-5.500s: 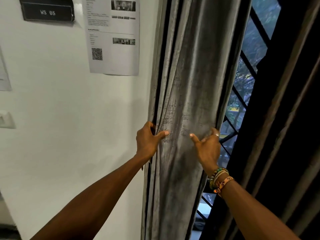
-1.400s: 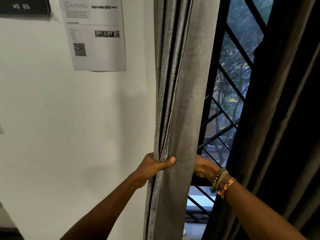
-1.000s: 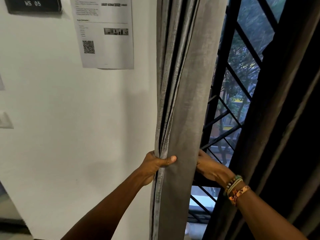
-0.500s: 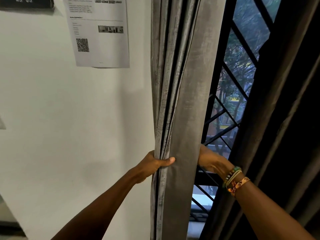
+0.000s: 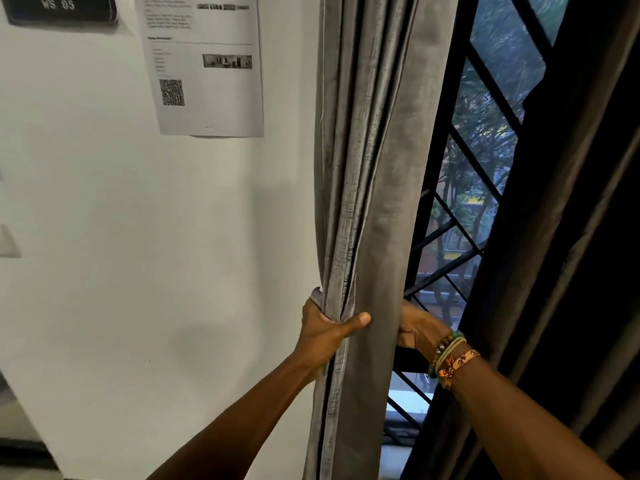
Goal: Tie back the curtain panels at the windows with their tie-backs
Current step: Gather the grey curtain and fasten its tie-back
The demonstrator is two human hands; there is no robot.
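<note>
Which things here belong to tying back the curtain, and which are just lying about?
Job: grey curtain; left hand, gripping its folds; right hand, partly behind it; dark curtain at the right.
Just there: notice on the wall; sign; wall switch; window grille; bracelets.

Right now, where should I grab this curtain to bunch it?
Probably the curtain at its pinched waist, where the left hand grips: from the wall side, thumb across the front. The folds gather narrowest there; the right hand reaches from the window side.
</note>
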